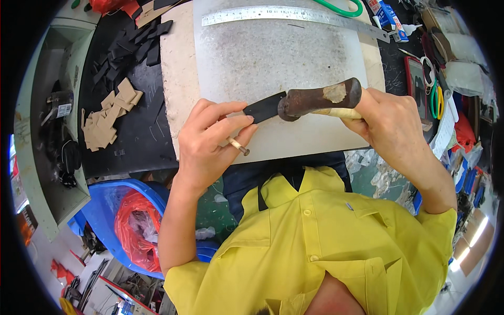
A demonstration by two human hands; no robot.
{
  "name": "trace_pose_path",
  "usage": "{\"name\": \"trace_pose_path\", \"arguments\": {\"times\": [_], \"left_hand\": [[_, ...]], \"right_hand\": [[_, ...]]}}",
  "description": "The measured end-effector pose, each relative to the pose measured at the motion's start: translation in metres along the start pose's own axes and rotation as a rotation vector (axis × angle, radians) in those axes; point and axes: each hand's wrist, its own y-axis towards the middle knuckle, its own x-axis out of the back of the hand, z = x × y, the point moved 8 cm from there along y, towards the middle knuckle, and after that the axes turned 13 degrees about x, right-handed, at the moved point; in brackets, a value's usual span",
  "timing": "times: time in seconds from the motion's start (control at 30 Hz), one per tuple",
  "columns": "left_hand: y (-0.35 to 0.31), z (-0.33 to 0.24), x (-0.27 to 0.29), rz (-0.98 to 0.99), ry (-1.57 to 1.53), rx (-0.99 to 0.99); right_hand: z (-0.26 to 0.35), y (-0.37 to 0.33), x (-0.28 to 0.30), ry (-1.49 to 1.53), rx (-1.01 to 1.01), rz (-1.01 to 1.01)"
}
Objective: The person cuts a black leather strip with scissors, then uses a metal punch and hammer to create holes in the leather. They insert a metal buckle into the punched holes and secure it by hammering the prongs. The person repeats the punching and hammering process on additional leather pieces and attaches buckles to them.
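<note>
My left hand (212, 136) pinches one end of a short flat black strip (265, 108) between thumb and fingers. A thin pale rod with a round metal end (239, 146) also pokes out from its palm, most of it hidden by the fingers. My right hand (391, 121) is closed around the pale handle of a hammer (315, 101) with a worn dark brown head. The hammer's left end is right at the strip's far end, touching or overlapping it; I cannot tell which.
Under my hands lies a pale board with a translucent sheet (247, 58) and a steel ruler (236, 16). Black strips (126, 47) and tan pieces (113, 115) are piled on the left. Scissors (434, 100) lie at the right. A blue bin (105, 210) stands lower left.
</note>
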Motion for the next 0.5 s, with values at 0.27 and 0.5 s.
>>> {"name": "trace_pose_path", "arguments": {"times": [0.27, 0.5], "left_hand": [[-0.004, -0.002, -0.001, -0.034, -0.016, -0.038], [-0.007, 0.025, 0.017, -0.083, -0.432, 0.351]], "right_hand": [[0.013, 0.015, 0.011, 0.000, 0.039, -0.006], [0.020, 0.021, -0.001, -0.009, 0.056, 0.026]]}}
